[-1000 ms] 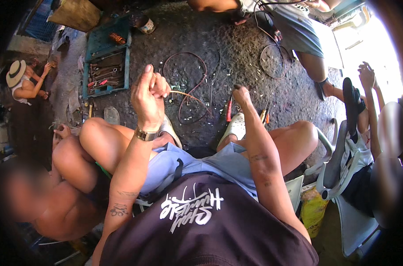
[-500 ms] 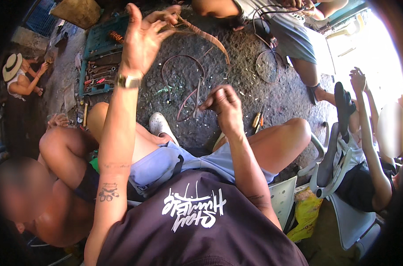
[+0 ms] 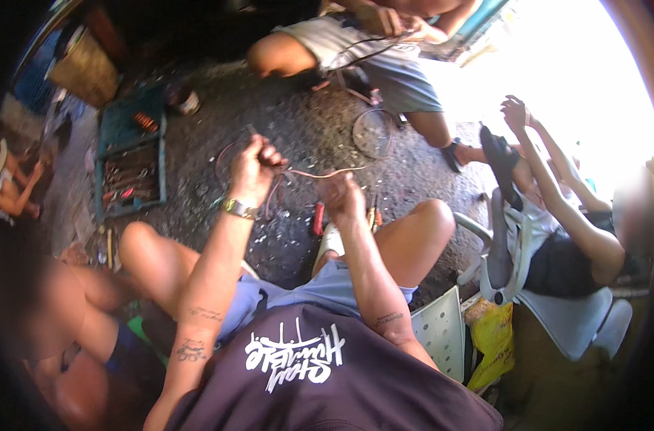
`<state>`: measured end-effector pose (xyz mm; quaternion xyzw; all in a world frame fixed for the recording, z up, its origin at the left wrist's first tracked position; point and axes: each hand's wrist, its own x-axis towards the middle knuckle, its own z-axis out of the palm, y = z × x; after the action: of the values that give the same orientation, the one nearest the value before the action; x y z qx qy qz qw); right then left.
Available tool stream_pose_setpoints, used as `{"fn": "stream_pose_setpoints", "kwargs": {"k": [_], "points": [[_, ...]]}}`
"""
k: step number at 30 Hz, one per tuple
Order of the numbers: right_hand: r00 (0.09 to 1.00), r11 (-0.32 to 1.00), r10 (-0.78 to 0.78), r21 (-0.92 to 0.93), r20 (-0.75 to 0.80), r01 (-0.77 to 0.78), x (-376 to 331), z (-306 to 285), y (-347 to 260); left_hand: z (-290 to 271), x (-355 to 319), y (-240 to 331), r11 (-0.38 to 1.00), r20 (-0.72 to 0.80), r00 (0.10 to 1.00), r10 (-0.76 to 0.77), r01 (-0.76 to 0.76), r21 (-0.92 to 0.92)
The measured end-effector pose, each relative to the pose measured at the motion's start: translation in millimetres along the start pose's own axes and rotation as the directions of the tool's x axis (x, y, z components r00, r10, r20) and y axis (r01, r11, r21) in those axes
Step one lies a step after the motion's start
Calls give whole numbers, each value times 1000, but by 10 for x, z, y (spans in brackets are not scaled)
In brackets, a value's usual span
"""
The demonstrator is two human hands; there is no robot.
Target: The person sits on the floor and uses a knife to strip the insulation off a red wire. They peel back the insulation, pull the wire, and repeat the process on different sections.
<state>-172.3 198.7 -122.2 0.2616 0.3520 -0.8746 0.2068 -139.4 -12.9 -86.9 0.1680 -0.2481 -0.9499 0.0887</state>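
Note:
A thin copper-coloured wire (image 3: 309, 173) stretches between my hands over the ground. My left hand (image 3: 255, 171) is closed round one end, and a small thin tip sticks up above its fingers; I cannot make out what it belongs to. The fingers of my right hand (image 3: 343, 200), slightly blurred, pinch the wire farther along, and its loose end runs on past them to the right. Beyond my left hand, part of a dark reddish cable loop (image 3: 223, 161) lies on the ground. A red-handled object (image 3: 318, 219) is just left of my right hand.
An open teal toolbox (image 3: 129, 208) with wrenches lies at the left. A coiled cable (image 3: 374, 133) is on the ground near a crouching person (image 3: 402, 79), who handles a dark cable. People sit at both sides. A yellow-handled tool (image 3: 371, 218) lies by my right wrist.
My left hand has come down and nearer, no longer raised with a frayed strip hanging from it. My right hand now meets the wire. The view has shifted, and a red-handled object shows.

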Motion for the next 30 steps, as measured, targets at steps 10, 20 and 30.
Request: {"fn": "stream_pose_setpoints", "kwargs": {"k": [10,20,30], "points": [[517,-204,-316,-590,795,781,-860,713,44,486,-198,293,932,36,999,38,-48,359],[601,-279,-147,-616,786,737,-769,1050,218,249,-215,731,921,14,959,282,-275,278],[614,294,368,-713,699,636,-978,866,65,-159,-92,1764,837,-86,850,519,-485,253]]}}
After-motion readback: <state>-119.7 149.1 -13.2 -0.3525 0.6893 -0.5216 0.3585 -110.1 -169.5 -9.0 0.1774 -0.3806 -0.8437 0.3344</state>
